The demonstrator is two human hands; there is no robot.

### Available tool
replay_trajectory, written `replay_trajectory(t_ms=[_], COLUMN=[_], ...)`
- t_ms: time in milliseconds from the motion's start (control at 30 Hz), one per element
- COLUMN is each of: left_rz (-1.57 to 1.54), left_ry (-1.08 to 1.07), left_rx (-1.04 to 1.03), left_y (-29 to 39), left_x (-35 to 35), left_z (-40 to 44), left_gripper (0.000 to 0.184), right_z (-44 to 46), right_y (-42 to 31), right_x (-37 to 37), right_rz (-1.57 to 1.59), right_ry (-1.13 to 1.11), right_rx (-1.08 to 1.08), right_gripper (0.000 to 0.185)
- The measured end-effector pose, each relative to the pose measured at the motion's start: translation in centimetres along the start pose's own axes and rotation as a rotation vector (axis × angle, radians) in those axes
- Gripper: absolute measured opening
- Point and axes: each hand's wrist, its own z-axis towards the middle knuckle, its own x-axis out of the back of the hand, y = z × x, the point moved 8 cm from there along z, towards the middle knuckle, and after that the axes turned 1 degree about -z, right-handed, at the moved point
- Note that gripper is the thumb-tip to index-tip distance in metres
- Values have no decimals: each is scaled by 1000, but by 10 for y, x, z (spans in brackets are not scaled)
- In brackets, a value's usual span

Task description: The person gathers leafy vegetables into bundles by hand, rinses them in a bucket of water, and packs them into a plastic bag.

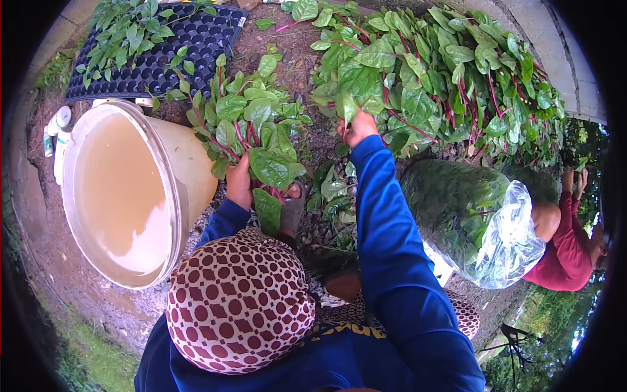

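Note:
My left hand (240,184) is closed around the stems of a bunch of Malabar spinach (258,111), with its broad green leaves and red stems fanning upward. My right hand (359,128) reaches out to the near left edge of a large pile of Malabar spinach (418,78). Its fingers are pinched on a spinach stem, partly hidden by a leaf. Loose spinach leaves (334,189) lie on the ground between my arms.
A wide bucket of murky water (117,196) stands at left. Behind it lies a black seedling tray (196,39). To the right is a clear plastic bag (457,209) filled with greens. Another person in a red sleeve (565,255) sits at far right.

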Motion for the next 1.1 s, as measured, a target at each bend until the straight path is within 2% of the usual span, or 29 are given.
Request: replay_trajectory(t_ms=[33, 133, 167, 233, 333, 433, 467, 500, 567, 667, 767, 800, 900, 933, 1033, 1100], left_rz=[-8, -12, 1, 16, 25, 59, 41, 21, -7, -4, 9, -4, 18, 37, 52, 7], left_ry=[0, -12, -27, -29, -15, 21, 11, 0, 2, 23, 18, 13, -5, -14, -19, -3], left_rx=[17, 15, -19, -39, 7, -10, -21, -30, -22, -4, -32, -27, -25, -25, -78, -53], left_y=[0, 7, 12, 12, 0, 3, 6, 8, 7, 10, 7, 6, 1, -1, 0, -2], left_x=[2, 1, -3, -2, 5, 10, 7, 4, -1, -7, -2, -2, 2, 3, 3, 2], left_z=[-1, -5, -7, -12, -7, -10, -10, -11, -14, -18, -13, -13, -9, -7, -7, -7], left_gripper=[31, 25, 25, 24, 24, 24, 24, 24, 24, 24, 23, 23, 26, 28, 28, 27], right_z=[2, -46, -81, -64, -75, -73, -72, -76, -82, -71, -44, -52, -59, -67, -61, -58], right_y=[0, 9, 16, 69, 68, 65, 66, 57, 50, 57, 76, 73, 68, 63, 59, 52], right_x=[0, -28, -34, 4, 17, 5, 6, 0, 13, 31, 42, 37, 20, 14, 13, 13], right_rz=[-122, -550, -822, -1075, -1280, -448, -313, -198, -97, -56, 100, 155, 79, 52, -118, -366], right_ry=[80, 36, 112, 207, 310, -80, -165, -259, -174, -121, -196, -155, -264, -213, -160, 30], right_rx=[45, 607, 578, 446, 350, 258, 143, 131, 30, -39, -36, -55, 21, 30, 162, 417], right_gripper=[30, 20, 21, 22, 21, 23, 25, 26, 23, 24, 27, 28, 33, 26, 20, 20])
